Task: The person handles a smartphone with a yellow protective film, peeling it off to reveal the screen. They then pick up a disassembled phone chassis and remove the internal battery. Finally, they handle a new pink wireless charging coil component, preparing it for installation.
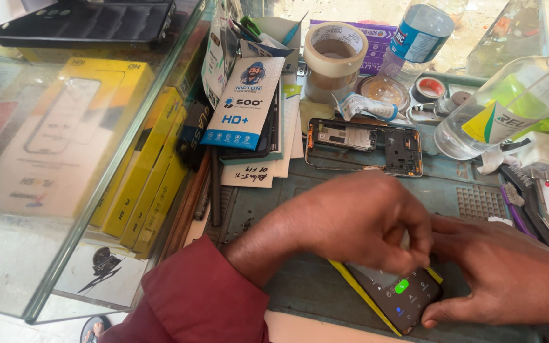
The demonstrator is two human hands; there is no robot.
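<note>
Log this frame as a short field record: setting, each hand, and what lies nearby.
setting: cluttered repair bench
left hand: fingertips pressed on a phone with a lit screen
right hand: steadies the phone's right edge
behind hands: opened phone frame
nearby: tape roll, clear bottle, yellow boxes

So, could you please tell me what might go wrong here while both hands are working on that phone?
1. The phone lies near the front edge of the mat; pressure from the left hand or right hand could perhaps slide it off.
2. The clear bottle leans over the bench; if bumped, liquid might reach the open phone frame.
3. The crowded tools sit close by the right hand, so a sleeve or wrist might knock them.
</note>
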